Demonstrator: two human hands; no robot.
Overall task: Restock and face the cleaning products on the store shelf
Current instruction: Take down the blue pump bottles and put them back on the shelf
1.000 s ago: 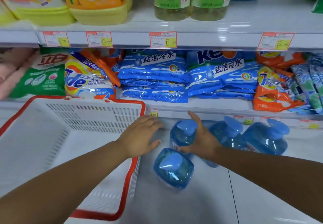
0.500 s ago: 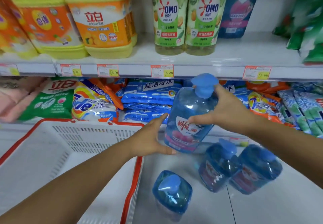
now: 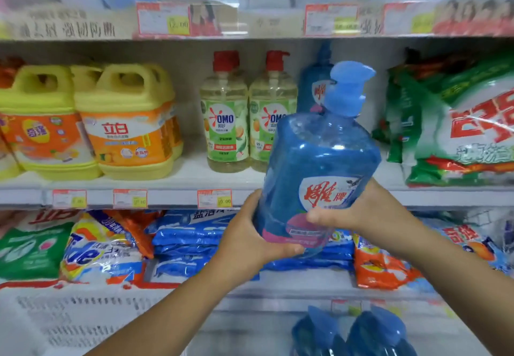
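Note:
A large blue pump bottle (image 3: 319,161) with a red and white label is held upright in front of the middle shelf (image 3: 172,197). My left hand (image 3: 250,233) grips its base from the left and below. My right hand (image 3: 358,211) grips its lower right side, thumb across the label. Behind it on the shelf stands another blue pump bottle (image 3: 314,88), next to two green OMO bottles (image 3: 226,116). Two more blue pump bottles (image 3: 353,333) stand on the bottom shelf below.
Yellow detergent jugs (image 3: 125,124) fill the middle shelf's left; green powder bags (image 3: 459,130) lie at its right. Blue, orange and Tide bags (image 3: 183,241) lie on the shelf below. A white basket with a red rim (image 3: 69,316) sits at lower left.
Both hands have lifted the blue pump bottle from the bottom shelf up to the level of the middle shelf. The view has tilted upward.

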